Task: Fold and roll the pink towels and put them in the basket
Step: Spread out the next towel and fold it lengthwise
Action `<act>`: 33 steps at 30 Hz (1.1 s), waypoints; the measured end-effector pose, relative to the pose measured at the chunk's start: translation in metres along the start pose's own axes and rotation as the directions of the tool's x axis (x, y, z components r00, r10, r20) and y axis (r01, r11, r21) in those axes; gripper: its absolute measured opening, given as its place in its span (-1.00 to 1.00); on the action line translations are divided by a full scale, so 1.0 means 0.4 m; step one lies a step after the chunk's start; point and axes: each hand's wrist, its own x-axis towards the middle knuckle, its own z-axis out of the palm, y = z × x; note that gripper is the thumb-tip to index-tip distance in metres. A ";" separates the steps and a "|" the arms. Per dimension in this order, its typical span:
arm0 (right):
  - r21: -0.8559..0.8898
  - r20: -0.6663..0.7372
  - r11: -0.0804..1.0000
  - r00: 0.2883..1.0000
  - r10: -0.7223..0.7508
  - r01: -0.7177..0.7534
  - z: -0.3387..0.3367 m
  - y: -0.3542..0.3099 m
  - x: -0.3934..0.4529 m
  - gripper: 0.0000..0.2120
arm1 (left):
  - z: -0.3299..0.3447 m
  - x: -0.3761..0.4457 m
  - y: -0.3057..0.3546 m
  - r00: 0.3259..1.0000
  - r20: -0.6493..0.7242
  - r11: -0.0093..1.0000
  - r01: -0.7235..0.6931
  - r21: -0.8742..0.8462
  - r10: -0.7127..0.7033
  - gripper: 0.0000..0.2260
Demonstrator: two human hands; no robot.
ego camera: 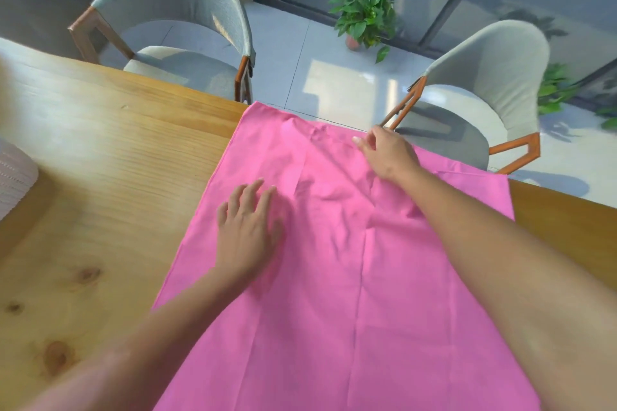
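A large pink towel lies spread on the wooden table, reaching from the far edge to the near edge, with creases running lengthwise. My left hand rests flat on the towel's left half, fingers straight and spread. My right hand is at the towel's far edge, its fingertips touching the cloth there; whether they pinch it is unclear. At the far left edge of the view stands part of a pale woven basket.
Two grey upholstered chairs with wooden frames stand beyond the table, one at the back left and one at the back right. A potted green plant sits on the tiled floor by the glass wall.
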 end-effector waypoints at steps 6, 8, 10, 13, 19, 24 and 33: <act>-0.081 0.126 0.978 0.972 0.200 -0.191 -0.102 0.338 -0.114 -0.77 | -0.007 0.310 0.072 0.971 -0.004 0.971 -0.240 0.010 0.241 -0.63; -0.115 0.124 0.980 0.977 0.176 -0.162 -0.116 0.405 -0.136 -0.71 | -0.001 0.396 0.085 0.953 0.044 0.952 -0.303 0.046 0.301 -0.64; -0.195 0.112 0.974 0.984 0.136 -0.113 -0.117 0.444 -0.143 -0.63 | 0.008 0.451 0.099 0.930 0.118 0.928 -0.361 0.094 0.349 -0.67; -0.269 0.088 0.960 0.991 0.102 -0.075 -0.116 0.478 -0.139 -0.59 | 0.018 0.486 0.138 0.892 0.226 0.899 -0.423 0.112 0.391 -0.69; -0.357 0.019 0.931 0.996 0.087 -0.075 -0.115 0.522 -0.112 -0.81 | 0.045 0.519 0.209 0.858 0.298 0.867 -0.475 0.150 0.419 -0.75; -0.400 0.050 0.916 0.997 0.059 -0.034 -0.130 0.542 -0.094 -0.89 | 0.063 0.535 0.218 0.876 0.243 0.894 -0.443 0.063 0.417 -0.86; -0.111 -0.032 0.981 0.987 0.155 -0.158 -0.146 0.590 -0.102 -0.93 | 0.073 0.546 0.217 0.948 0.147 0.959 -0.275 -0.072 0.283 -0.90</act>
